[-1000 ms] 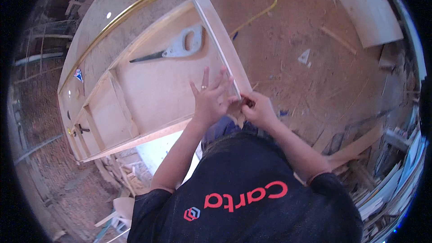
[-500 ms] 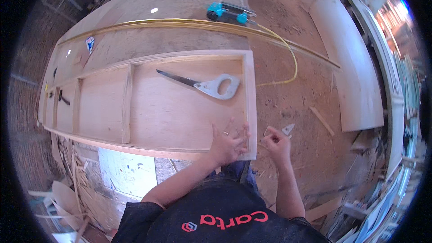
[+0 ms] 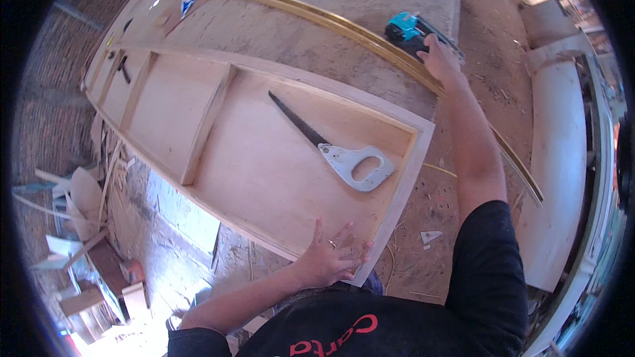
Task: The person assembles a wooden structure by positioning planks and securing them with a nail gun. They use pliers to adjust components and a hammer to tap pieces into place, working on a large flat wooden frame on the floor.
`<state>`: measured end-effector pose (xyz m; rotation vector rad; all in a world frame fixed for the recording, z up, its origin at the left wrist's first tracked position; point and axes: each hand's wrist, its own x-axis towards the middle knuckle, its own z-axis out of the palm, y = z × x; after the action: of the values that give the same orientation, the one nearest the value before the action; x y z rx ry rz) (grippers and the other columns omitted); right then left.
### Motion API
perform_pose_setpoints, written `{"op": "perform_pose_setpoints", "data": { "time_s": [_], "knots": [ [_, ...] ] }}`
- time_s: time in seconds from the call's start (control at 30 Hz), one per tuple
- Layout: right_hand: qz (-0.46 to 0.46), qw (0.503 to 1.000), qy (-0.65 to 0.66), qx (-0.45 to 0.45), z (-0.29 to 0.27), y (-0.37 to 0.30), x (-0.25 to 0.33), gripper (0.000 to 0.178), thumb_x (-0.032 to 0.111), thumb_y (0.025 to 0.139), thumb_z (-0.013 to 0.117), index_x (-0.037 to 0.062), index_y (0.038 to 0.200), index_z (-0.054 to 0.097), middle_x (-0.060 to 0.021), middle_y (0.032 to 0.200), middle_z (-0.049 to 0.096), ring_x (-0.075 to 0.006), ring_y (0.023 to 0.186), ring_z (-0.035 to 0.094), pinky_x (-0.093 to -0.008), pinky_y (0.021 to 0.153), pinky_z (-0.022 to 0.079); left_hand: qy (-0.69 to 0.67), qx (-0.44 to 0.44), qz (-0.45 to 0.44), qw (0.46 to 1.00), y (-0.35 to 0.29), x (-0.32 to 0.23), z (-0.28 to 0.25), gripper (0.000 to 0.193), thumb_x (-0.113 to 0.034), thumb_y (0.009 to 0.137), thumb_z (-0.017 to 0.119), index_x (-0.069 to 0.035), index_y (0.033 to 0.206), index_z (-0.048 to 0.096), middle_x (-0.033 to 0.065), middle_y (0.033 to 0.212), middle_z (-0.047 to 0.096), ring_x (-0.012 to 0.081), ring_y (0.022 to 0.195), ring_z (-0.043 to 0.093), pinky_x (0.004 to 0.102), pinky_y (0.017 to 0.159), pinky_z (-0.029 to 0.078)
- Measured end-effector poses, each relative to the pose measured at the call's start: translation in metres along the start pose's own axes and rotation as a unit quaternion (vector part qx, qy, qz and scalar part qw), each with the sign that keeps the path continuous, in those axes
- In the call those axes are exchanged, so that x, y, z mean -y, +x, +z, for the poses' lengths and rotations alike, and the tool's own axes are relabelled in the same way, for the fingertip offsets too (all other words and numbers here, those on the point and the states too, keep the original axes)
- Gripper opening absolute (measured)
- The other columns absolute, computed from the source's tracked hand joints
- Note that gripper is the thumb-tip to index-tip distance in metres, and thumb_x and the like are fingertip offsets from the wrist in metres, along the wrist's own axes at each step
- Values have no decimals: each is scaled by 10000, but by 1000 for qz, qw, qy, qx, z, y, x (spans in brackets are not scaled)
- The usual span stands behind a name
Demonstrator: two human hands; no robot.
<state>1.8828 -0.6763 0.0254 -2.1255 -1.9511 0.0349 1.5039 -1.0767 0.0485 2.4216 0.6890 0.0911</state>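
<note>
My left hand [image 3: 329,259] lies on the near corner of a shallow wooden frame panel [image 3: 278,158], its fingers spread. A handsaw [image 3: 360,168] with a pale grey handle and dark blade rests inside that frame, beyond the left hand and apart from it. My right arm stretches far forward, and my right hand [image 3: 442,61] is at a teal and black air nail gun [image 3: 405,30]. Its thumb and fingers close about the black part of the tool, which hides some of the fingertips. The nail gun lies on a board past the frame.
Long gold-coloured strips [image 3: 317,16] run beyond the frame. A hammer [image 3: 125,69] lies in a far compartment. A yellow hose [image 3: 440,170] trails over the dusty ground. A large curved pale sheet [image 3: 559,158] lies at the right, wood scraps [image 3: 86,205] at the left.
My right hand has gone from beside the frame's near corner forward to the nail gun. The left hand stays on the corner. The view has turned, so the frame now slants.
</note>
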Motion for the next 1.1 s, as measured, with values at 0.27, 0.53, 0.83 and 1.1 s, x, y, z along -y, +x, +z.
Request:
{"op": "perform_pose_setpoints", "data": {
  "time_s": [0.27, 0.53, 0.83, 1.1],
  "knots": [
    [-41, 999, 19, -23, -17, 26, -26, 399, 371, 960, 683, 207, 1306, 570, -173, 1192, 712, -381, 1181, 655, -544, 999, 458, 14, 15, -33, 999, 1, -1, 0, 583, -493, 843, 717, -316, 1386, 595, -65, 1658, 352, 375, 1569, 206, 918, 1004, 100],
    [-122, 947, 186, -229, -196, -171, -72, 585, 345, 942, 760, 76, 1426, 572, -144, 1117, 760, -227, 1074, 713, -389, 939, 541, 13, 16, 0, 1000, -2, 8, 9, 565, -475, 861, 720, -343, 1397, 597, -73, 1647, 381, 397, 1570, 191, 900, 1027, 75],
    [239, 934, 175, -201, -206, -533, 38, 607, 253, 817, 902, 12, 1288, 605, -98, 1183, 694, -223, 1086, 650, -388, 962, 525, 90, -15, 42, 995, -3, 11, 9, 607, -531, 858, 728, -336, 1419, 605, -73, 1658, 366, 386, 1535, 299, 885, 1009, 156],
    [292, 877, 324, -202, -106, -684, 188, 294, 63, 815, 841, 39, 1074, 704, -8, 972, 722, -146, 889, 681, -361, 815, 561, 145, -15, 57, 988, -1, 16, 10, 628, -622, 893, 654, -322, 1442, 598, -80, 1679, 319, 389, 1511, 350, 867, 1019, 202]
  ]
}}
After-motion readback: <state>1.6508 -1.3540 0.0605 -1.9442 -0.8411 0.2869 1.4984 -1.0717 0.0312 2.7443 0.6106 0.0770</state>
